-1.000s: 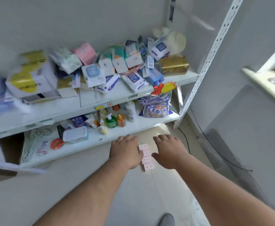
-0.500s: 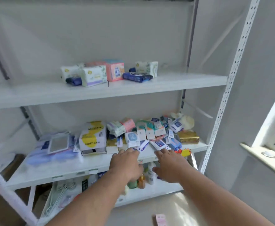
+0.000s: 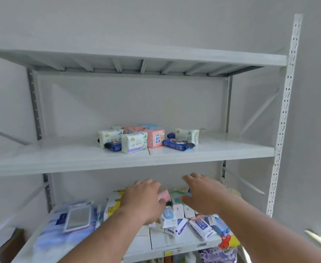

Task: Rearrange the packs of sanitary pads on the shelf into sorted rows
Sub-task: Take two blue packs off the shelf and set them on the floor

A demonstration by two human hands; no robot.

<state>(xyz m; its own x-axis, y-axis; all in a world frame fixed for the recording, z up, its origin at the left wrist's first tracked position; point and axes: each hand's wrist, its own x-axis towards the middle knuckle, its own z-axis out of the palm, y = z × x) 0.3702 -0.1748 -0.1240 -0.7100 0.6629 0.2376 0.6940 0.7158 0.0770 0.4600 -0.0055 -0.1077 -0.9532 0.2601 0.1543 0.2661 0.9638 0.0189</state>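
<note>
Mid shelf (image 3: pixel 212 150): pad packs clustered centre – 3 white/green, 2 dark blue lying flat, 1 pink box (image 3: pixel 155 138) w/ Chinese print, more behind, count unclear. Lower shelf (image 3: pixel 174 242): jumbled pile of packs, labels too blurred. Left hand (image 3: pixel 143 199) over pile, grip unclear, cannot tell. Right hand (image 3: pixel 203 194) spread flat above pile.
</note>
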